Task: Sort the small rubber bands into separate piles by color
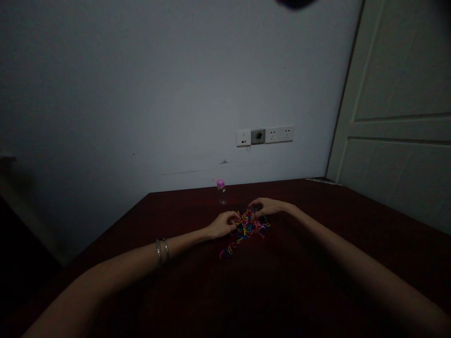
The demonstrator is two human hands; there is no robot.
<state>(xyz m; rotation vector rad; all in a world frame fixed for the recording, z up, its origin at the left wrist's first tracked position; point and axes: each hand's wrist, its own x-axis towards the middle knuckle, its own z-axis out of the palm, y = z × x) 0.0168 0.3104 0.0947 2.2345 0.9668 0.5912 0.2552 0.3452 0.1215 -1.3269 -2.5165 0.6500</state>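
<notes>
A tangled heap of small coloured elastic hair ties (pixel 249 227), pink, yellow, blue and green, lies on a dark red tabletop (pixel 197 291). A few trail off toward the near left. My left hand (pixel 223 224) touches the heap's left side, its fingers curved and thumb apart from them. Over the far right side of the heap, my right hand (pixel 267 206) reaches down with bent, separated fingers. Some fingertips are hidden among the ties, and the dim light blurs small details. Two bracelets (pixel 162 250) circle my left wrist.
Behind the heap stands a clear bottle (pixel 222 195) with a pink lid and loop. A pale wall (pixel 183 103) carries a row of sockets (pixel 273 135) above the table's back edge. At right is a panelled door (pixel 398 126). A thin pale strip (pixel 322 181) lies near the back corner.
</notes>
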